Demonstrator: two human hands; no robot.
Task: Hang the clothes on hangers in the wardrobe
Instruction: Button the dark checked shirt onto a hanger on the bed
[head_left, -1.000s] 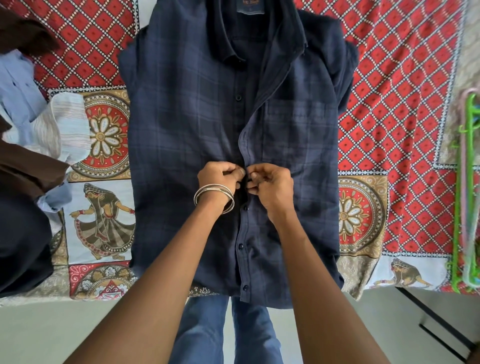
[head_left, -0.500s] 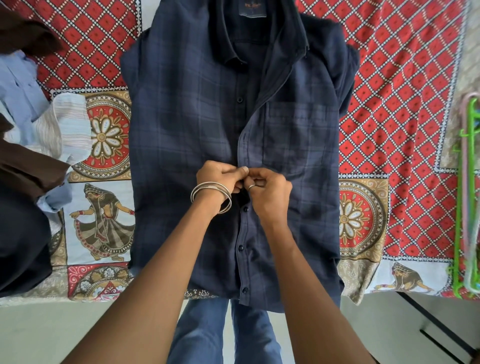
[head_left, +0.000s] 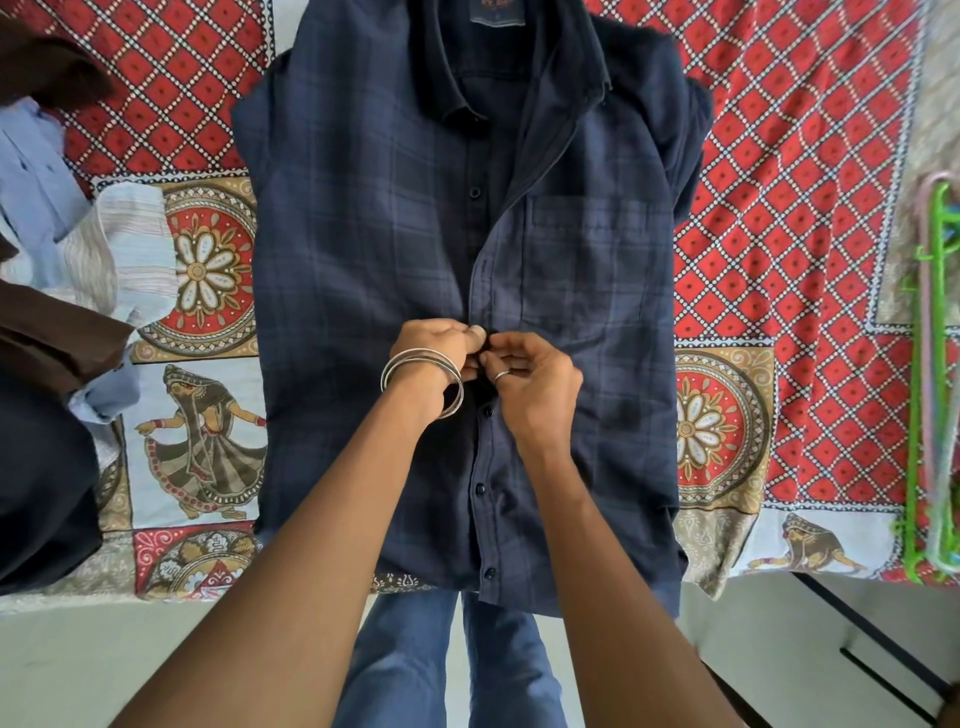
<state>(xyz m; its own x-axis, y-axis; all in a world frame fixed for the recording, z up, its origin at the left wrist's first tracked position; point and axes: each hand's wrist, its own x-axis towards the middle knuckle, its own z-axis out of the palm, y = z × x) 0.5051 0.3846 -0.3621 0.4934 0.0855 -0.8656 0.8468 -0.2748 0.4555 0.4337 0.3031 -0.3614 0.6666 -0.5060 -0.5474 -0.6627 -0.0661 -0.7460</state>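
Observation:
A dark navy checked shirt (head_left: 363, 270) lies flat, front up, on the patterned bedspread (head_left: 789, 218), collar at the far end. Its lower buttons are fastened and the placket gapes open above my hands. My left hand (head_left: 434, 348), with bangles on the wrist, pinches the left edge of the placket at mid-chest. My right hand (head_left: 530, 374), wearing a ring, pinches the right edge right beside it. The two sets of fingertips meet over one button, which they hide. Green and pink plastic hangers (head_left: 932, 384) lie at the bed's right edge.
A heap of other clothes sits at the left: a light blue shirt (head_left: 36, 182), a pale striped garment (head_left: 119, 244), a brown one (head_left: 52, 338) and a dark one (head_left: 41, 488). The bed's near edge runs below the shirt hem, with pale floor (head_left: 104, 660) beyond.
Both hands stay at the same mid-chest button, with only small shifts of the fingers. The shirt has not moved on the bed.

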